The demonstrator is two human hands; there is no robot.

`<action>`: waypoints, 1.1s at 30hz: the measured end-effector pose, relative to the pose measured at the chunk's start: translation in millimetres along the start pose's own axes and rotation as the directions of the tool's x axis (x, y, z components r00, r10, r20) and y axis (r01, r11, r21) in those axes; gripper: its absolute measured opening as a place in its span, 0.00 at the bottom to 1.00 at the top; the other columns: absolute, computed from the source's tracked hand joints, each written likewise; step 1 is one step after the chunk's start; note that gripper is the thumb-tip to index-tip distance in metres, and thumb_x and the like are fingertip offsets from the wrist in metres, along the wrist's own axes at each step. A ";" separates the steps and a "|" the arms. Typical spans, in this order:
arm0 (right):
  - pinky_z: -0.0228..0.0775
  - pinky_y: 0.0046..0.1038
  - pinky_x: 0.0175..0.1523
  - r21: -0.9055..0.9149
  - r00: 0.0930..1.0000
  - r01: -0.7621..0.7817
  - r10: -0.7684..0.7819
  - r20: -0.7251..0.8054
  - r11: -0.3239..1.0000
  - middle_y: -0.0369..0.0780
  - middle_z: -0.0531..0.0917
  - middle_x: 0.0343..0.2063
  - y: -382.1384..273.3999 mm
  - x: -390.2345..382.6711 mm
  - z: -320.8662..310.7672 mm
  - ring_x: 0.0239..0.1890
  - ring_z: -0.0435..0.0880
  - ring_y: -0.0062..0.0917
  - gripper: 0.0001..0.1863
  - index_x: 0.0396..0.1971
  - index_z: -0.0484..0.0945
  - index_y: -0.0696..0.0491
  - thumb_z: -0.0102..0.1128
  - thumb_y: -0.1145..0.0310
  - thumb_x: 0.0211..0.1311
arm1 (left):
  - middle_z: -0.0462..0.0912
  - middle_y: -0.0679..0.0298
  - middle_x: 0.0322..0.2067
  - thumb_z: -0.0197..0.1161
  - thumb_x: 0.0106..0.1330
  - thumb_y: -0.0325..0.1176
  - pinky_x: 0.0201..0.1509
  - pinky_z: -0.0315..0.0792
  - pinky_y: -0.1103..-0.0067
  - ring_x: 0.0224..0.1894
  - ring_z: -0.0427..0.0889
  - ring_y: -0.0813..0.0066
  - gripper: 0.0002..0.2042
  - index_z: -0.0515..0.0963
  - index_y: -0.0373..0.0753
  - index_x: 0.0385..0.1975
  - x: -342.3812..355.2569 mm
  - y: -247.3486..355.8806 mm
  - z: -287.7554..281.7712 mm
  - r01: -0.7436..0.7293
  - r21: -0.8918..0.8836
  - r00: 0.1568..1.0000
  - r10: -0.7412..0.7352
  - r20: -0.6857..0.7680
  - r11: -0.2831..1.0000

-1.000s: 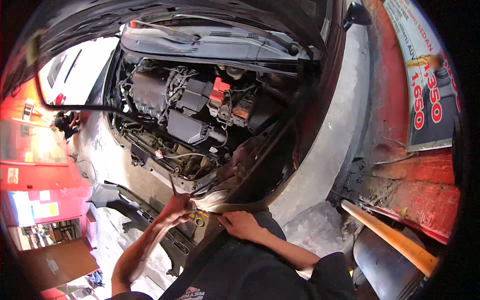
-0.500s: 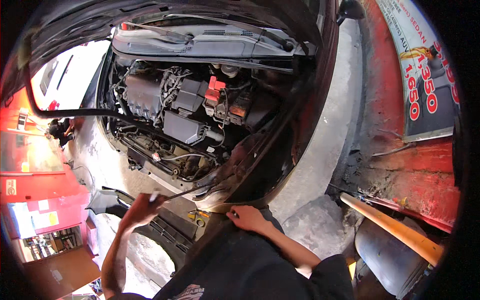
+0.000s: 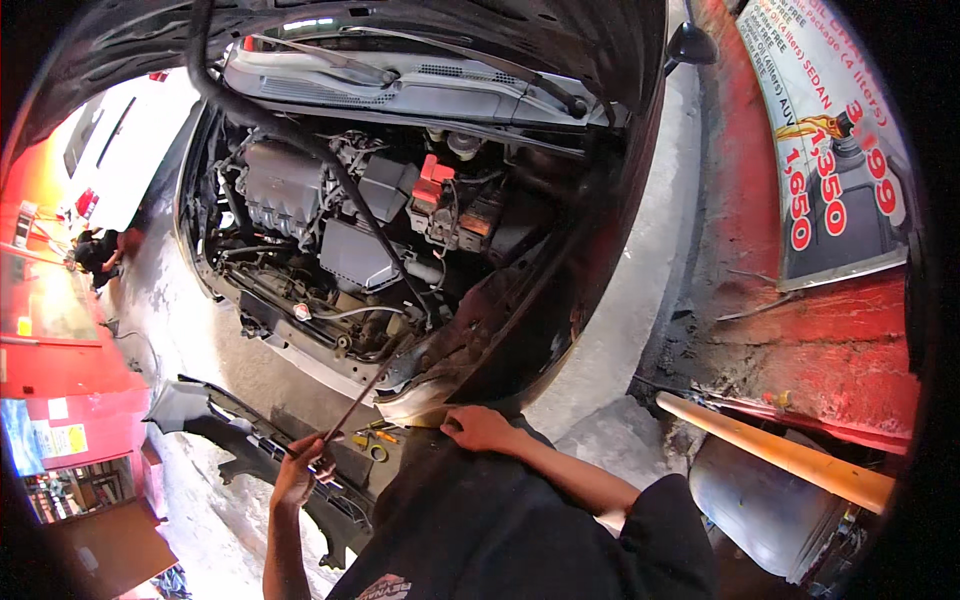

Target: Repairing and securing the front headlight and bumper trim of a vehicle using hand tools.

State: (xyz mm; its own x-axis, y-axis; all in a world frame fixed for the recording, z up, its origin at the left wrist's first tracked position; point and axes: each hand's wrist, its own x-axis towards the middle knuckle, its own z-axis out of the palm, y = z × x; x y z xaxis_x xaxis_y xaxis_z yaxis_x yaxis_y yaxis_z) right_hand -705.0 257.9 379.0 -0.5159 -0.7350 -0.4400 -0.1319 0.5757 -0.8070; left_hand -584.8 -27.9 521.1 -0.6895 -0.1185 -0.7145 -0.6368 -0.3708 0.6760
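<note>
My left hand (image 3: 302,468) is closed around a long thin metal rod (image 3: 355,402), angled up toward the front corner of the dark car's open engine bay (image 3: 280,190). My right hand (image 3: 478,430) has its fingers curled near the pale front corner (image 3: 415,405) of the car, against my dark clothing; what it holds, if anything, is hidden. A thick black bar (image 3: 360,200) crosses the bay from the raised hood. A red terminal cover (image 3: 432,180) sits on the battery. Small tools (image 3: 384,436) and a yellow ring (image 3: 378,452) lie below the front corner.
A detached black bumper piece (image 3: 225,430) lies on the floor at left. Another person (image 3: 98,258) crouches beside a white car (image 3: 120,120). A red wall (image 3: 820,340) with a signboard (image 3: 830,120), an orange bar (image 3: 770,445) and a drum (image 3: 750,500) are at right.
My left hand has moved lower with the rod. The black bar, earlier out to the left, now slants down across the engine. My right hand stays near the front corner.
</note>
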 end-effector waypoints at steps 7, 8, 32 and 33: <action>0.66 0.41 0.50 -0.126 0.872 -0.488 0.489 -0.027 0.864 0.46 0.77 0.46 111.1 -46.5 22.2 0.47 0.75 0.43 0.28 0.48 0.73 0.55 0.41 0.46 0.62 | 0.63 0.76 0.17 0.55 0.66 0.41 0.18 0.48 0.88 0.16 0.57 0.89 0.19 0.71 0.33 0.49 15.2 -25.1 25.2 0.028 0.011 0.993 -0.029 0.112 1.000; 0.66 0.41 0.50 -0.129 0.872 -0.488 0.489 -0.028 0.863 0.46 0.77 0.46 132.9 -50.3 33.1 0.47 0.75 0.43 0.28 0.48 0.73 0.55 0.41 0.46 0.62 | 0.63 0.76 0.17 0.55 0.66 0.41 0.18 0.48 0.88 0.16 0.57 0.89 0.19 0.71 0.33 0.49 15.5 -25.8 26.9 0.027 0.008 0.993 -0.028 0.113 1.000; 0.56 0.42 0.63 0.773 0.739 0.493 0.661 -0.129 -0.399 0.40 0.68 0.58 221.0 41.0 140.5 0.59 0.66 0.39 0.39 0.60 0.63 0.45 0.32 0.33 0.55 | 0.60 0.76 0.14 0.52 0.67 0.41 0.17 0.46 0.85 0.14 0.54 0.88 0.18 0.74 0.32 0.45 15.3 0.6 21.2 0.001 0.227 0.997 -0.019 0.079 0.974; 0.57 0.42 0.62 0.768 0.705 0.497 0.703 -0.087 -0.404 0.40 0.69 0.56 215.3 42.6 133.7 0.58 0.66 0.38 0.36 0.59 0.63 0.47 0.30 0.37 0.58 | 0.60 0.76 0.14 0.53 0.67 0.41 0.17 0.45 0.85 0.14 0.54 0.87 0.17 0.75 0.32 0.44 9.6 -3.7 20.3 -0.004 0.239 1.000 -0.003 0.028 0.971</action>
State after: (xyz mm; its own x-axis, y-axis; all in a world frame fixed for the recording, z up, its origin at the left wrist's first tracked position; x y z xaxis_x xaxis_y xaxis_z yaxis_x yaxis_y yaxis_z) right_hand -642.2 302.6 133.8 -0.5300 -0.0825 -0.8439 0.4466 -0.8732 -0.1951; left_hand -596.1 -9.1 515.5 -0.6968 -0.0917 -0.7114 -0.6984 -0.1392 0.7020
